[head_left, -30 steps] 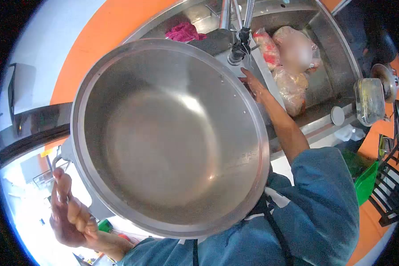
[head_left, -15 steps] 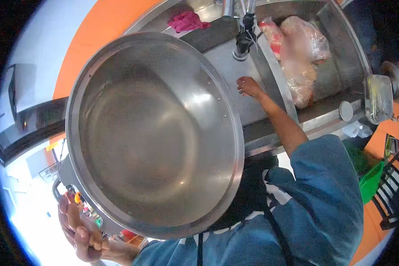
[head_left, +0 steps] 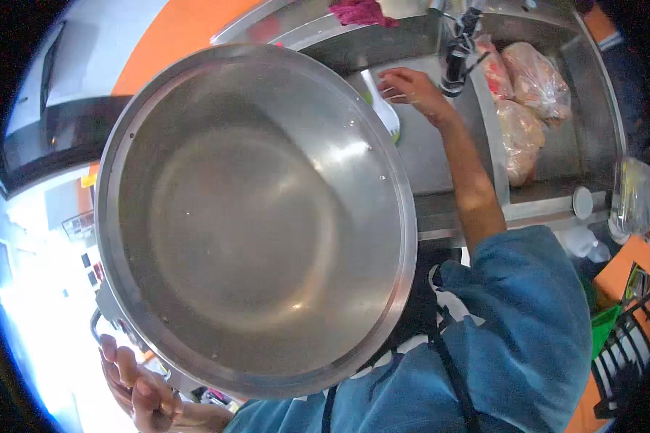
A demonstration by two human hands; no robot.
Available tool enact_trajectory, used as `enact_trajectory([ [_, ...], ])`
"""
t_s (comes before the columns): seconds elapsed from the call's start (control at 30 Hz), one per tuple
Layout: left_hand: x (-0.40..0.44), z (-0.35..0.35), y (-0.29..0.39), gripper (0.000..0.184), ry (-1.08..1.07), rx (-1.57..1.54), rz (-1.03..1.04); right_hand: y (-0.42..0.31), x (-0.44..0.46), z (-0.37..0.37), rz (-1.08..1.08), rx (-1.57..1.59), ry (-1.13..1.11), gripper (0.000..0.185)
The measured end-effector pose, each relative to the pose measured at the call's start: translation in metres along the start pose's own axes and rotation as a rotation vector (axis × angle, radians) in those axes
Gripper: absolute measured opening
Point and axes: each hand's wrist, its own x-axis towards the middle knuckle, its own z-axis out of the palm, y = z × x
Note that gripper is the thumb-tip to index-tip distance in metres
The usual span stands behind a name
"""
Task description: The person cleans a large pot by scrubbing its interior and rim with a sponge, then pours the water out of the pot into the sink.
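A large metal pot (head_left: 245, 231) is held up and tilted, its inside facing the camera, with a few small drops or specks on the wall. My left hand (head_left: 141, 390) is at the lower left, fingers curled round the pot's side handle (head_left: 97, 326). Over the left sink basin (head_left: 440, 162), my right hand (head_left: 415, 94) has its fingers stretched out and apart. Its fingertips are close to a white long-handled tool (head_left: 384, 112) with green beside it, partly hidden behind the pot's rim. I see no grip on that tool.
A black and metal faucet (head_left: 456, 65) hangs beside my right hand. Several plastic bags of food (head_left: 534, 79) lie in the right basin. A magenta cloth (head_left: 365, 12) is at the sink's back edge. A round white lid (head_left: 583, 203) and a glass container (head_left: 634, 196) are at the right.
My right hand has gone from beside the pot's rim, across the basin, to near the white tool, now in view. The sink and faucet appear farther right. My left hand remains at the handle.
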Motion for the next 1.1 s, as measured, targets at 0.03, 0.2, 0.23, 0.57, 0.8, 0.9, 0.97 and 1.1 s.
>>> enact_trajectory([
  [0.03, -0.010, 0.001, 0.004, 0.070, 0.059, 0.025, -0.001, 0.020, 0.002, -0.008, -0.031, 0.240, -0.019, 0.040],
  [0.2, -0.043, -0.001, 0.016, 0.080, 0.325, 0.186, -0.008, 0.199, -0.020, -0.054, 0.286, -0.575, 0.204, 0.050],
  [0.23, -0.039, 0.000, 0.017, 0.080, 0.301, 0.160, 0.009, 0.213, -0.016, -0.048, 0.263, -0.841, 0.240, 0.052],
  [0.57, -0.012, 0.039, 0.008, 0.062, 0.274, -0.127, -0.135, 0.151, -0.007, 0.132, 0.413, 0.453, -0.190, 0.071],
  [0.8, -0.018, -0.005, -0.014, 0.084, 0.354, 0.189, -0.030, 0.098, -0.020, 0.092, 0.440, 0.089, 0.017, 0.072],
  [0.9, 0.007, 0.015, -0.027, 0.076, 0.442, -0.011, 0.038, 0.085, -0.025, 0.056, 0.372, -0.017, 0.134, 0.074],
  [0.97, 0.018, 0.017, -0.024, 0.063, 0.230, -0.269, -0.083, 0.069, -0.033, 0.036, 0.351, -0.047, 0.248, 0.076],
  [1.1, 0.044, 0.023, -0.041, 0.054, 0.057, -0.434, -0.154, 0.012, -0.048, 0.006, 0.356, -0.259, 0.384, 0.082],
])
